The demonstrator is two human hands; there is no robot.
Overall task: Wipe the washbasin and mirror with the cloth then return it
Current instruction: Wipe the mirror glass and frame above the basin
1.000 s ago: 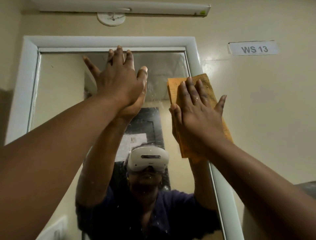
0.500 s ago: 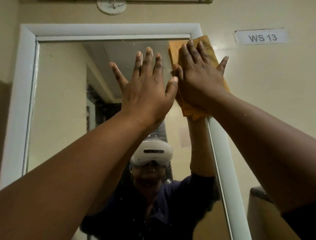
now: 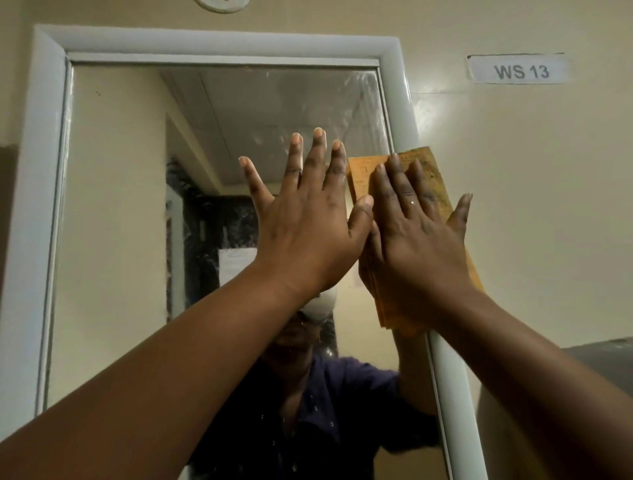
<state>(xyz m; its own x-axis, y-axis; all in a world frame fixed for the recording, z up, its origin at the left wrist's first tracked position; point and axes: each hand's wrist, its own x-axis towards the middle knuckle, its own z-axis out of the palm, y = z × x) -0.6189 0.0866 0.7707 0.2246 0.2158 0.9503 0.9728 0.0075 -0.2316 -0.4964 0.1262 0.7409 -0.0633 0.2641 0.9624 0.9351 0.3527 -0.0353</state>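
Note:
A wall mirror point(image 3: 113, 222) in a white frame point(image 3: 400, 89) fills the view. My right hand point(image 3: 416, 233) presses a folded orange cloth point(image 3: 428, 174) flat against the mirror's right edge and frame, fingers straight. My left hand point(image 3: 308, 219) lies flat on the glass just left of it, fingers spread, thumb touching the right hand. Wet smears show on the glass near the top right corner. The washbasin is out of view.
A label reading WS 13 point(image 3: 519, 70) is stuck on the cream wall to the right of the mirror. A dark grey surface point(image 3: 603, 356) shows at the right edge. A round white fitting point(image 3: 222, 4) sits above the frame.
My right hand has slid the cloth down from the mirror's top right corner along the right edge. My left hand stays flat on the glass beside it.

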